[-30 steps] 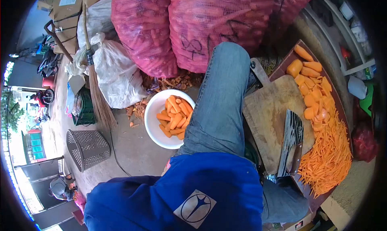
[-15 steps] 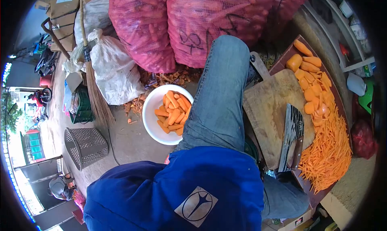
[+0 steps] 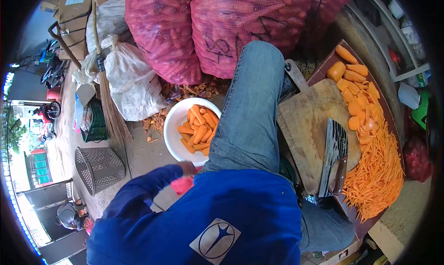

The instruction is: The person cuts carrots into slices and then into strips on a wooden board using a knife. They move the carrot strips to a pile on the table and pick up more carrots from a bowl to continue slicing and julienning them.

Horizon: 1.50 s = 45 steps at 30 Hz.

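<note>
My left hand (image 3: pixel 187 168) shows as a small dark shape at the end of a blue sleeve, by the lower rim of a white basin (image 3: pixel 172 147). Its fingers are hidden or blurred. Just below it is a pink-red item (image 3: pixel 181 185), partly covered by the shirt; contact is unclear. Peeled carrots (image 3: pixel 200 133) lie in the basin. My right hand is out of view. Right of my knee, a dark-bladed knife (image 3: pixel 332 156) rests on a wooden cutting board (image 3: pixel 300 135), beside carrot pieces (image 3: pixel 355 105) and a heap of shredded carrot (image 3: pixel 377 177).
Pink mesh sacks (image 3: pixel 249 24) of carrots stand ahead. White sacks (image 3: pixel 129 80), a broom (image 3: pixel 106 94) and a grey perforated basket (image 3: pixel 99 169) are at left. Carrot peelings (image 3: pixel 155 121) lie on the floor. A person (image 3: pixel 69 215) is at far lower left.
My left forearm and hand have come into view beside the basin, and more of the pink-red item shows. The carrots, knife and board look unchanged.
</note>
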Available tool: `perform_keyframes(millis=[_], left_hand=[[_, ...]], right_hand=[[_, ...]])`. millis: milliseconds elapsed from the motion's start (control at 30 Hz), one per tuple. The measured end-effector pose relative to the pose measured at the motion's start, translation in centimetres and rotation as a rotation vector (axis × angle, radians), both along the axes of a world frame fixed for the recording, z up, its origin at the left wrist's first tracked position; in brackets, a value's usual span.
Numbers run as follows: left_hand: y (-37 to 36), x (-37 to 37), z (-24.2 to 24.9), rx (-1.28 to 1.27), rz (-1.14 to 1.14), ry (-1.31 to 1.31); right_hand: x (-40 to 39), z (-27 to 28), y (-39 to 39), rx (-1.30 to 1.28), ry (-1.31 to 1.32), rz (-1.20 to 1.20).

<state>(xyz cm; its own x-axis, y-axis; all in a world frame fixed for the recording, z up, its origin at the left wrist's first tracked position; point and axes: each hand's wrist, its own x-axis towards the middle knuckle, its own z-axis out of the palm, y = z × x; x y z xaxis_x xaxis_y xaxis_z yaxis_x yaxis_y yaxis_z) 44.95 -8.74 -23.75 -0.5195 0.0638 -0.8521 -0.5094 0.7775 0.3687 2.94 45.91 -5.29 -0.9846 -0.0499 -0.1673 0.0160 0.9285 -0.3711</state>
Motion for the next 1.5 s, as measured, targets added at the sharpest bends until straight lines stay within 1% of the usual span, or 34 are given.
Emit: perform_keyframes(millis=[67, 100, 133, 167, 200, 233, 267, 300, 367, 400, 467, 500, 567, 600, 633, 700, 733, 767, 833, 933, 1000, 1033, 1100, 1133, 1167, 1200, 1233, 1267, 1300, 1333, 1367, 1400, 1433, 1500], left_hand=[[-4.1, -6.1, 8.8, -0.035, 0.512, -0.157], [-6.5, -7.3, 9.8, -0.171, 0.405, -0.047], [-8.2, -9.4, 12.8, -0.183, 0.517, -0.013], [-10.2, -11.4, 15.3, -0.207, 0.483, 0.095], [-12.5, -10.7, 13.6, -0.339, 0.483, 0.236], [-17.6, -7.5, 6.2, -0.107, 0.854, 0.519], [-15.3, -14.8, 18.1, -0.412, 0.58, 0.365], [-16.5, -16.0, 19.4, -0.458, 0.545, 0.522], [-18.5, -18.0, 20.0, -0.402, 0.576, 0.747], [-18.9, -19.1, 20.8, -0.412, 0.571, 0.753], [-18.8, -21.5, 22.6, -0.575, 0.559, 0.59], [-18.5, -22.3, 22.6, -0.58, 0.555, 0.596], [-18.1, -23.6, 22.1, -0.737, 0.473, 0.712], [-19.3, -23.7, 20.6, -0.746, 0.395, 0.645], [-19.5, -23.6, 19.4, -0.751, 0.398, 0.642], [-19.9, -23.4, 16.7, -0.921, 0.205, 0.328], [-20.5, -23.2, 15.0, -0.94, 0.145, 0.159], [-20.9, -22.7, 13.9, -0.94, 0.137, 0.163], [-20.9, -21.4, 11.9, -0.843, 0.181, 0.093], [-19.4, -21.5, 12.2, -0.864, 0.201, 0.357], [-17.6, -23.9, 15.6, -0.888, 0.227, 0.522], [-16.6, -25.5, 17.2, -0.898, 0.242, 0.618], [-14.5, -29.1, 20.4, -0.901, 0.273, 1.012], [-13.2, -31.4, 22.5, -0.866, 0.251, 1.033], [-11.0, -33.8, 24.6, -0.828, 0.218, 1.244], [-8.6, -36.0, 26.6, -0.787, 0.191, 1.453], [-5.9, -37.8, 28.4, -0.719, 0.1, 1.545], [-3.1, -39.2, 29.7, -0.652, 0.01, 1.635], [-0.6, -40.4, 30.6, -0.534, -0.059, 1.655], [1.5, -41.5, 30.9, -0.416, -0.127, 1.671], [3.1, -42.5, 30.6, -0.323, -0.138, 1.655], [4.5, -43.3, 30.2, -0.232, -0.148, 1.632], [5.4, -44.0, 29.6, -0.214, -0.151, 1.634], [6.5, -46.1, 28.4, -0.084, -0.224, 1.531]], right_hand=[[-0.1, 0.0, 0.0, -0.008, 0.002, 0.0], [-0.2, 0.0, 0.0, -0.007, 0.006, -0.001], [-0.2, 0.0, 0.2, -0.006, 0.005, -0.003], [-0.2, 0.1, 0.2, -0.005, 0.006, -0.006], [-0.3, 0.2, 0.3, -0.003, 0.007, -0.006], [-0.3, 0.1, 0.2, -0.001, 0.008, -0.005], [-0.3, 0.2, 0.2, 0.001, 0.007, -0.007], [-0.4, 0.2, 0.2, -0.001, 0.01, -0.011], [-0.4, 0.1, 0.1, 0.003, 0.008, -0.015], [-0.4, -0.1, -0.1, 0.002, 0.006, -0.017], [-0.4, -0.1, -0.1, 0.005, 0.003, -0.022], [-0.5, 0.0, -0.2, 0.007, 0.002, -0.024], [-0.4, 0.2, 0.0, 0.019, 0.001, -0.032], [-0.4, 0.4, 0.3, 0.028, -0.001, -0.032], [-0.3, 0.6, 0.5, 0.037, -0.004, -0.034], [0.0, 1.3, 1.1, 0.063, -0.01, -0.039], [0.0, 1.9, 1.7, 0.086, -0.016, -0.048], [0.3, 2.7, 2.4, 0.113, -0.024, -0.062], [0.5, 5.2, 4.9, 0.215, -0.077, -0.107], [0.9, 11.0, 8.2, 0.523, -0.339, -0.225], [0.4, 13.7, 8.4, 0.702, -0.499, -0.251], [0.5, 14.8, 8.4, 0.712, -0.471, -0.217], [1.8, 11.9, 11.9, 0.514, 0.173, 0.033], [1.3, 12.9, 6.4, 0.361, 0.328, 0.046], [0.8, 14.0, 1.7, 0.241, 0.295, 0.147], [0.3, 14.7, -3.6, 0.052, 0.317, 0.287], [-0.3, 14.6, -7.3, -0.068, 0.262, 0.419], [-0.2, 14.5, -10.5, -0.087, 0.237, 0.449], [-0.3, 14.4, -13.2, -0.106, 0.212, 0.479], [-0.9, 14.0, -15.1, -0.055, 0.264, 0.495], [-1.8, 13.5, -16.3, -0.002, 0.312, 0.511], [-2.6, 12.8, -16.8, 0.011, 0.31, 0.497], [-3.4, 11.9, -17.1, 0.029, 0.361, 0.475], [-4.7, 10.6, -17.2, 0.056, 0.415, 0.443]])
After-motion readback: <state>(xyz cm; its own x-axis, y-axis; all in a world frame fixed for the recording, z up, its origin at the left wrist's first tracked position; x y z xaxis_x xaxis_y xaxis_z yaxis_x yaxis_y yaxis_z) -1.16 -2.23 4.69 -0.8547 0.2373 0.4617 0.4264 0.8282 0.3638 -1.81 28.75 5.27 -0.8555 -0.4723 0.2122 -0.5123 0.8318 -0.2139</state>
